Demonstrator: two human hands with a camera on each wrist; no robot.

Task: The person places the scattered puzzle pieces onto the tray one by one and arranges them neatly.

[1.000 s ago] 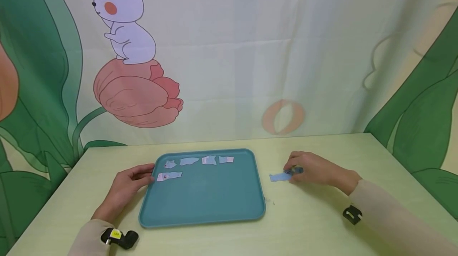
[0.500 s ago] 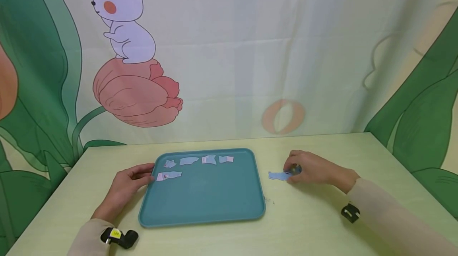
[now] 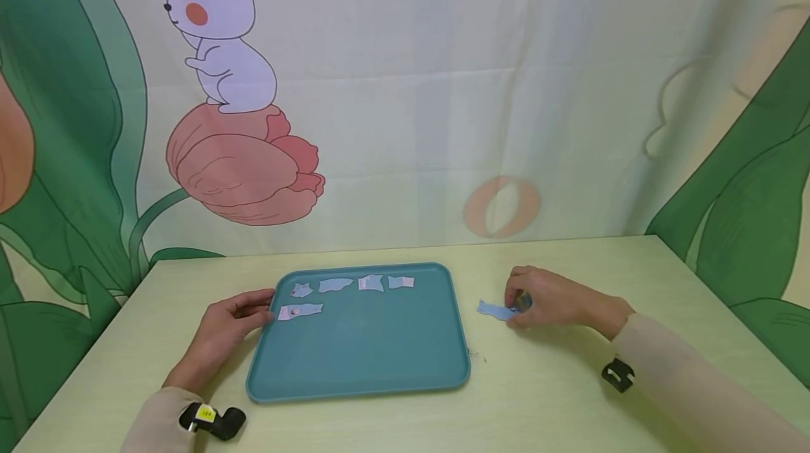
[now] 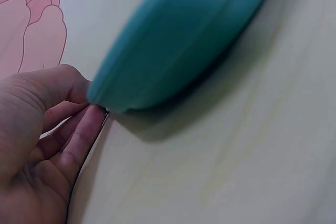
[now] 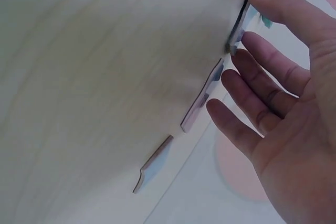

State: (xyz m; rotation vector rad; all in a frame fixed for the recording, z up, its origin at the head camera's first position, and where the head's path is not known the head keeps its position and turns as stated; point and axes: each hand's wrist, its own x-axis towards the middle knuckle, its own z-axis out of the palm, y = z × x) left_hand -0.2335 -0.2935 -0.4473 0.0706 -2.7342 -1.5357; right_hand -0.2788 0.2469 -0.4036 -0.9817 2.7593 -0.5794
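Observation:
A teal tray [image 3: 361, 361] lies flat on the table, with several torn-edged, pale blue and pink flat puzzle-like pieces [image 3: 334, 285] on it, mostly along its far side. At its left rim, my left hand [image 3: 221, 333] holds the edge between thumb and fingers; the tray's rim [image 4: 126, 87] meets those fingertips in the left wrist view. Right of the tray, my right hand [image 3: 550, 298] pinches a light blue puzzle piece [image 3: 495, 310] between thumb and forefinger, low at the tabletop. Its other fingers are bent loosely. A darker patch shows between the fingers, its kind unclear.
Two more pieces lie on the table near my right hand in the right wrist view: a pinkish one [image 5: 202, 98] and a pale blue one [image 5: 155, 163]. Behind the table [image 3: 569, 397] hangs a printed cloth [image 3: 392, 122] with a rabbit.
The light blue piece at my right hand has turned slightly, and that hand has shifted a little. My left hand and the tray stay in place.

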